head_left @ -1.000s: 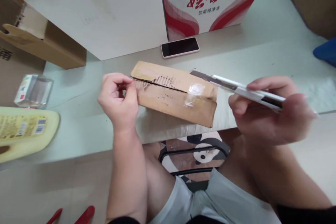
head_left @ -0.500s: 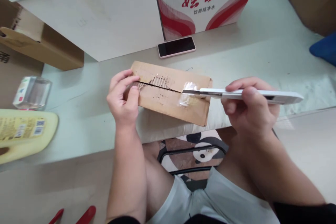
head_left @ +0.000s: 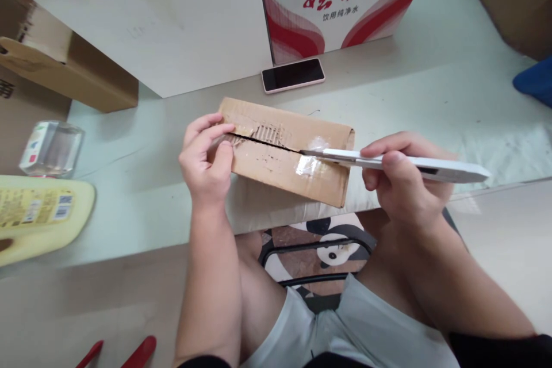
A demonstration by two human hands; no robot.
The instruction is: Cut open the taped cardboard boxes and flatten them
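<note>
The cardboard box [head_left: 276, 164] is lying on the tabletop [head_left: 422, 86], between the two hands. The left hand [head_left: 207, 161] is gripping the box's left end, its thumb on the near side of the seam [head_left: 267, 142] and its fingers, slightly parted, on the far side. The right hand [head_left: 405, 181], to the right of the box, is holding a snap-off utility knife [head_left: 345, 155], its fingers wrapped closely around the handle. The blade tip is meeting the seam beside the clear tape [head_left: 309, 165].

Assessment: the left hand is sitting in line with the blade, so strokes drawn rightward, away from it, are looking safest. A shallow, flat blade angle should be suiting the thin tape and sparing whatever is lying beneath. Firm pressure on the left end should be stopping the box from swivelling.

Materials: the box is showing matt brown board, its torn top layer exposing ribbed corrugation beside a dark, straight gap. The tape is gleaming and wrinkling. The knife is presenting a slim, pale, smooth body.

Beyond the box, a flat, glossy smartphone [head_left: 293, 75] is lying before a red-and-white water carton [head_left: 345, 6]. Well left of the box, a rounded yellow bottle [head_left: 47, 218] is lying near a clear, faceted container [head_left: 60, 149].
</note>
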